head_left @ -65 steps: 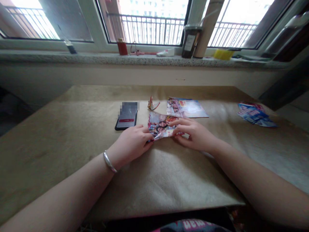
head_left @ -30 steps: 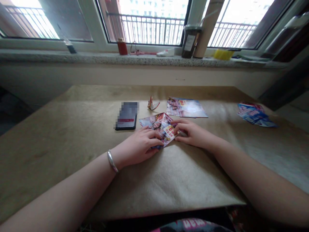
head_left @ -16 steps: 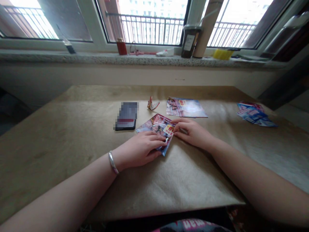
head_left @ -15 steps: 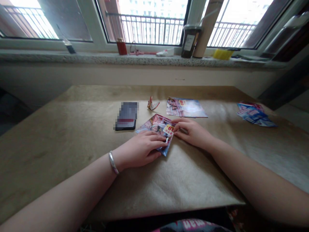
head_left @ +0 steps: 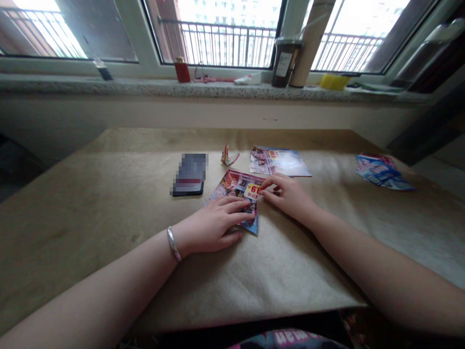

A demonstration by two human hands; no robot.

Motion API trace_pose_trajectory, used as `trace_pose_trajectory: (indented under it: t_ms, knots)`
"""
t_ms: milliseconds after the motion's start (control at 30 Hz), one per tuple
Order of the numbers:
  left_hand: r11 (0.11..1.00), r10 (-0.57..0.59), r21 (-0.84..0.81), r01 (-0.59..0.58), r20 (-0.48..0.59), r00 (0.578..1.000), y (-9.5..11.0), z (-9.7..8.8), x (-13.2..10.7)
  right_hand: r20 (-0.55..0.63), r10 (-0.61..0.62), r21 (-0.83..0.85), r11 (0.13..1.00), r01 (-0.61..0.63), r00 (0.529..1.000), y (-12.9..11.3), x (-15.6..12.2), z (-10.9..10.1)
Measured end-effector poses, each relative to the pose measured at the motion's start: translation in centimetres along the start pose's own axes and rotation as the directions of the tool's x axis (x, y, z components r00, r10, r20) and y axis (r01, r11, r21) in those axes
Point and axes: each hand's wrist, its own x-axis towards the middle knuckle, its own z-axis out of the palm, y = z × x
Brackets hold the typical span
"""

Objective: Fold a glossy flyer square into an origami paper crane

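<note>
A printed paper flyer [head_left: 238, 182] lies on the table in front of me, folded to a pointed shape, with a yellow price patch near its right edge. My left hand [head_left: 214, 225] rests flat across its lower left part, fingers stretched out, covering some of the print. At the right edge, my right hand [head_left: 288, 196] pinches the paper by the price patch between thumb and fingers. A silver bangle [head_left: 173, 244] circles my left wrist.
Left of the flyer lies a dark, pixelated phone [head_left: 191, 174]. Behind it stands a small red and white folded item [head_left: 228, 156], its kind unclear. More flyers [head_left: 286, 162] lie at the back; blue and red folded papers [head_left: 383, 172] are far right. Several items line the windowsill [head_left: 145, 88].
The flyer has turned slightly and looks flatter, its lower corner now further right. My right hand has shifted a little at its edge; my left hand stays nearly in place.
</note>
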Motion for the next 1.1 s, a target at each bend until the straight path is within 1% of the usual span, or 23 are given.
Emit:
trace_pose_trajectory:
  t_ms: [167,300,400,500,633,767,833,933,967,1033,1100]
  knots:
    - [1.0,0.016,0.006,-0.016,-0.018,1.0,0.0,0.0,0.1,-0.064,-0.092,-0.09,0.992,0.086,0.994,-0.5,-0.2,-0.3]
    - [1.0,0.0,0.013,0.0,-0.001,1.0,0.0,0.1,0.1,-0.102,-0.151,-0.149,0.98,0.135,0.983,-0.9,-0.4,-0.3]
    - [1.0,-0.007,0.019,0.007,0.002,1.0,-0.1,0.2,0.1,-0.106,-0.189,-0.17,0.971,0.17,0.976,-1.3,-0.6,-0.3]
    - [1.0,0.002,0.021,-0.002,-0.01,1.0,-0.1,0.3,0.0,-0.103,-0.198,-0.179,0.968,0.178,0.975,-1.6,-0.8,-0.4]
    - [1.0,0.01,0.023,-0.01,-0.002,1.0,-0.1,0.4,0.1,-0.096,-0.166,-0.159,0.976,0.149,0.981,-1.8,-0.9,-0.6]
    - [0.999,-0.006,0.032,0.006,0.019,1.0,0.0,0.2,0.1,-0.095,-0.12,-0.126,0.986,0.108,0.988,-1.6,-0.8,-0.5]
    - [0.999,-0.024,0.037,0.024,0.008,1.0,0.0,0.1,0.1,-0.127,-0.082,-0.101,0.992,0.069,0.988,-1.2,-0.8,-0.5]
    - [0.995,-0.082,0.054,0.084,-0.048,0.996,-0.3,0.3,-0.1,-0.208,0.009,-0.061,0.998,-0.022,0.978,-0.4,-0.7,-0.6]
    - [0.993,-0.101,0.06,0.105,-0.063,0.993,-0.4,0.3,-0.1,-0.217,0.034,-0.051,0.998,-0.046,0.975,-0.1,-0.7,-0.6]
    - [0.989,-0.126,0.064,0.131,-0.071,0.989,-0.6,0.5,-0.2,-0.198,0.066,-0.025,0.997,-0.073,0.978,0.3,-0.6,-0.7]
    - [0.987,-0.142,0.067,0.145,-0.053,0.988,-0.8,0.6,-0.3,-0.167,0.085,-0.005,0.996,-0.087,0.982,0.6,-0.6,-0.7]
